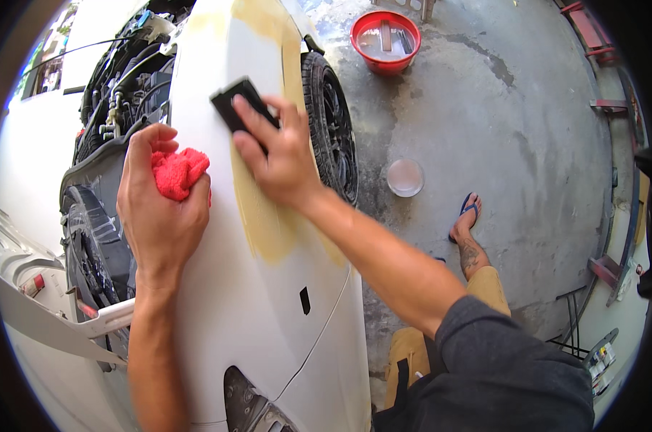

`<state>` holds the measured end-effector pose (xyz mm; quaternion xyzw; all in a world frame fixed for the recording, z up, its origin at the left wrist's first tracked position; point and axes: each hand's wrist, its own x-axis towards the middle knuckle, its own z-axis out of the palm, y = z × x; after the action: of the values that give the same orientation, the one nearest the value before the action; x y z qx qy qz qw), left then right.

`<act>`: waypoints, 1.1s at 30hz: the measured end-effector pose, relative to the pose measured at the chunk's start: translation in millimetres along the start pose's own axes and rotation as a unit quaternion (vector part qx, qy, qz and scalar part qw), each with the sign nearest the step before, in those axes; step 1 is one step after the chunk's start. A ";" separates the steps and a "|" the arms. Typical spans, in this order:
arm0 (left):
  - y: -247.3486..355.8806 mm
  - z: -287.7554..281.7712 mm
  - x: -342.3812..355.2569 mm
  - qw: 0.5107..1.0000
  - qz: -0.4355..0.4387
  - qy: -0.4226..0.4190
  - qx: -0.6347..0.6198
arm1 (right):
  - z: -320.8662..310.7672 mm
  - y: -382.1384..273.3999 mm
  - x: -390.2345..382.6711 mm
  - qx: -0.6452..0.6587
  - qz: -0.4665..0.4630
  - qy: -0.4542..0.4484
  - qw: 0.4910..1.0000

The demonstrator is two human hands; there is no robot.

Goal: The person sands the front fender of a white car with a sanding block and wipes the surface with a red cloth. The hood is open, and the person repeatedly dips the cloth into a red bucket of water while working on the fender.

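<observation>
A black sanding block (pixel 234 103) lies against the white car fender (pixel 210 288), at the edge of a yellowish filler patch (pixel 257 223). My right hand (pixel 279 147) grips the block from above, fingers spread along its top and slightly blurred. On the left, my left hand (pixel 160 209) is curled round a crumpled red cloth (pixel 178 173), near the fender's inner edge. More yellowish filler shows farther up the panel. The black tire (pixel 329 129) sits just right of my right hand.
The engine bay (pixel 124 93) lies exposed along the left. On the wet concrete floor stand a red basin of water (pixel 385 63) and a small round container (pixel 405 178). My sandalled foot (pixel 467 216) rests nearby. Metal framing (pixel 608 268) lines the far right.
</observation>
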<state>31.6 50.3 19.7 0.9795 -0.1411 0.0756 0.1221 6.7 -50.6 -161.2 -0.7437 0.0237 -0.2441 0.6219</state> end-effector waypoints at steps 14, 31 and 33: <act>-1.9 -0.9 2.9 0.999 -0.002 0.032 0.014 | -4.9 -32.7 -54.0 0.005 0.026 0.000 1.000; -1.9 -0.5 1.8 1.000 -0.007 0.023 0.018 | 7.4 -23.5 -5.3 -0.027 0.001 0.019 0.999; -2.6 -0.4 2.5 1.000 -0.002 0.028 0.012 | -1.2 -32.5 -27.5 -0.025 -0.007 0.003 1.000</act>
<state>34.7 52.2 19.9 0.9787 -0.1349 0.1047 0.1139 -26.6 -35.1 -139.8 -0.7583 0.0265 -0.2496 0.6016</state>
